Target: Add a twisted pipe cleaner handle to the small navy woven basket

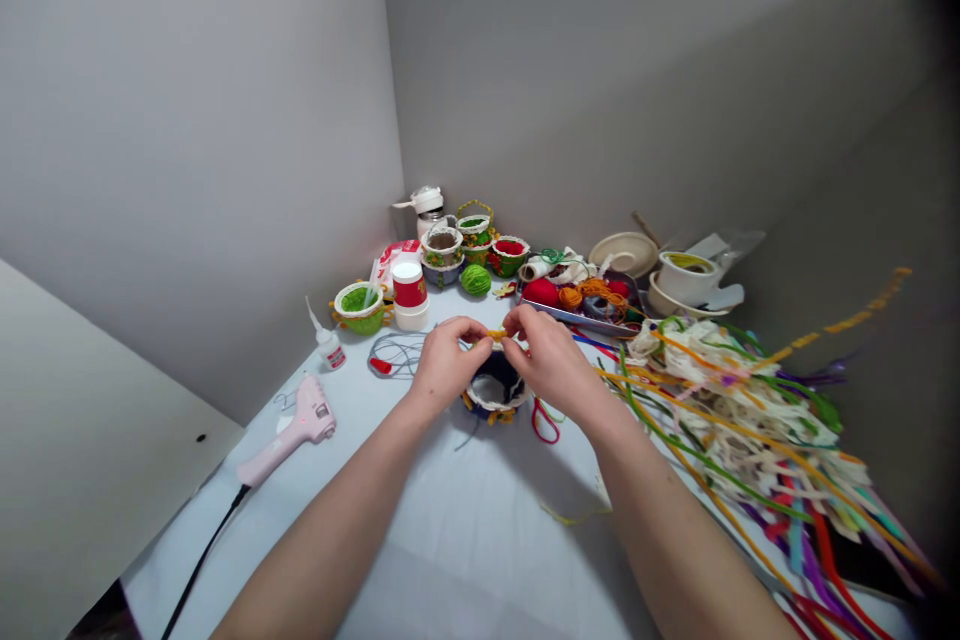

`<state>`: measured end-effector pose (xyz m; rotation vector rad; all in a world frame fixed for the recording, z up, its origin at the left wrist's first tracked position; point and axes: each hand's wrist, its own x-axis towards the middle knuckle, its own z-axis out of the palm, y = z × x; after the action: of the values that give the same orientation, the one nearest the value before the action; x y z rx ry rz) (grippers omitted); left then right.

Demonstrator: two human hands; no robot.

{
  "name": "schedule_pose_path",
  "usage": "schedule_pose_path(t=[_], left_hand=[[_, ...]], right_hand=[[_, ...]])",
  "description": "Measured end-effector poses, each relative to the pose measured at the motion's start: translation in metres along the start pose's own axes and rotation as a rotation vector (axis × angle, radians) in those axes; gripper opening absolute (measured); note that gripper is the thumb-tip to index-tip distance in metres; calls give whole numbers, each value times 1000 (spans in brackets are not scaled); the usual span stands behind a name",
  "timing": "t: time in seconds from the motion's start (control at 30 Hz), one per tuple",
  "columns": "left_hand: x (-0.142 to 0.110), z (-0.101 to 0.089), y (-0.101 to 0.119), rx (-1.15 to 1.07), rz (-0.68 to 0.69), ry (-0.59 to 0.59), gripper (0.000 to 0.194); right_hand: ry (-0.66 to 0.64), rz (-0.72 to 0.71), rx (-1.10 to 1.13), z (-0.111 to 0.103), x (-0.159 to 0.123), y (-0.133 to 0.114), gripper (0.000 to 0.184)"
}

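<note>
My left hand (444, 360) and my right hand (546, 356) meet over a small dark blue basket (493, 390) with a white rim and yellow trim. Both hands pinch a short orange-yellow strip (496, 332) stretched between their fingertips just above the basket's rim. The basket stands on the white table (465, 530), partly hidden by my fingers. A red cord loop (545, 423) lies right beside the basket under my right wrist.
A pink glue gun (291, 432) with a black cable lies at left, a small glue bottle (328, 344) behind it. Several decorated baskets (465, 245), yarn balls, a tray and bowls stand at the back. A heap of coloured ribbons and lace (750, 420) fills the right side.
</note>
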<state>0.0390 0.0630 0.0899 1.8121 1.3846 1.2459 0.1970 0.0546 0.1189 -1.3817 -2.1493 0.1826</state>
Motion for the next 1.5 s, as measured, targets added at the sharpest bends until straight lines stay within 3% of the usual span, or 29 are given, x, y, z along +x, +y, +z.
schedule_pose_path(t=[0.57, 0.83, 1.1, 1.5], left_hand=[[-1, -1, 2, -8, 12, 6, 7], [0, -2, 4, -12, 22, -6, 7], [0, 1, -1, -21, 2, 12, 7], [0, 1, 2, -37, 21, 9, 7]], right_hand=[[69, 41, 67, 8, 1, 2, 16], [116, 123, 81, 11, -1, -4, 16], [61, 109, 152, 3, -1, 0, 24], [118, 152, 252, 16, 3, 4, 25]])
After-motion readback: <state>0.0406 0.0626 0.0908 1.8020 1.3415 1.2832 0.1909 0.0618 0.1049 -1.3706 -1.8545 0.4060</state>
